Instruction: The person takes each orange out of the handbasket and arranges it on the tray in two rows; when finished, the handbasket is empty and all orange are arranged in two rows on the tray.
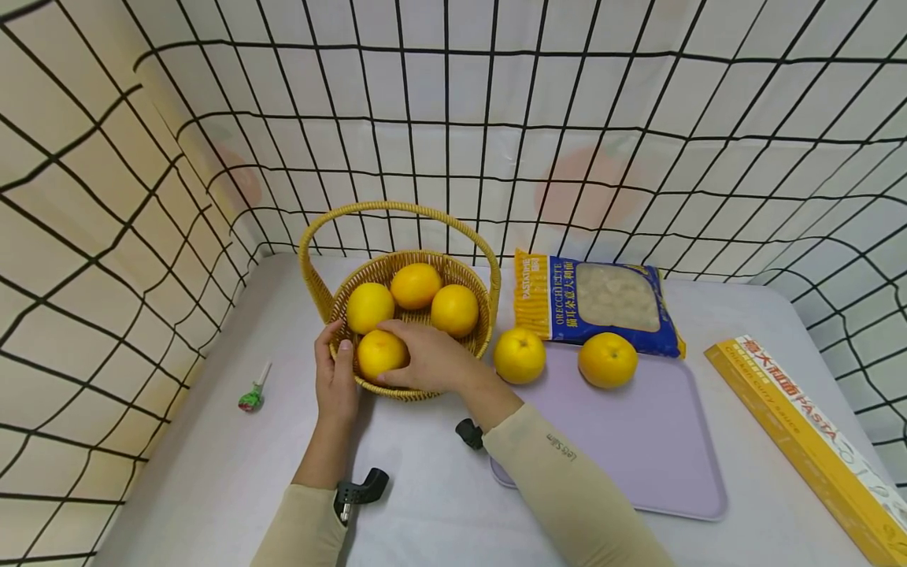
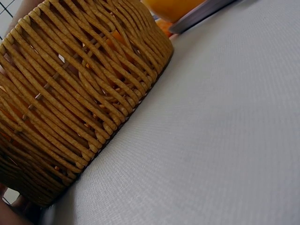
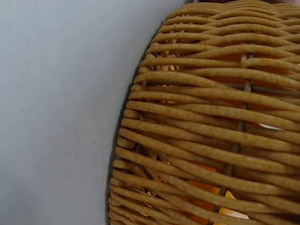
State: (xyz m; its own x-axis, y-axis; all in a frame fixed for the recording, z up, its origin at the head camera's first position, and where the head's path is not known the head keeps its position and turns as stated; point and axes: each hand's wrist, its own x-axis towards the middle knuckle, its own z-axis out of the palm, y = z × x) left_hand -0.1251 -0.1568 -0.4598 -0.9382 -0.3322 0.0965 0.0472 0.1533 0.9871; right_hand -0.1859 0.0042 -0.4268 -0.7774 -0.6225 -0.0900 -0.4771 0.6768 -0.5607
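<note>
A woven wicker basket with a tall arched handle stands at the middle left, holding several oranges, among them one orange at its back. My left hand grips the basket's near left rim. Inside the front of the basket, my right hand holds an orange, thumb on its near side and fingers over the top. The basket's weave fills much of the left wrist view. In the right wrist view its side hides both hand and fruit, apart from orange patches through gaps.
Right of the basket, two oranges sit at the far edge of a lilac tray. A blue and yellow pasta bag lies behind them. A long yellow pasta box is far right, a lollipop left. Black wire grid encloses the table.
</note>
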